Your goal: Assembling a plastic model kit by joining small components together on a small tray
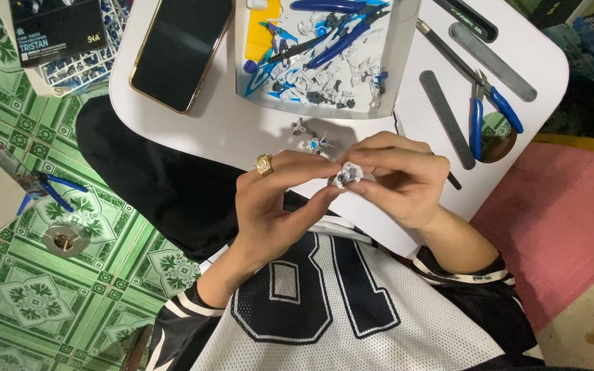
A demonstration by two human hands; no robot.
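Flanking both hands' white model part (346,175): phone (181,49), parts tray (399,41), blue pliers (487,113).

the small white part (346,174) is mostly covered by the fingertips of the left hand (273,206) and right hand (400,180), so its shape cannot be told. the tray (400,62), phone (181,49) and black box (58,29) on the far side are cut off by the top edge. the pieces in the tray are too small to tell apart.
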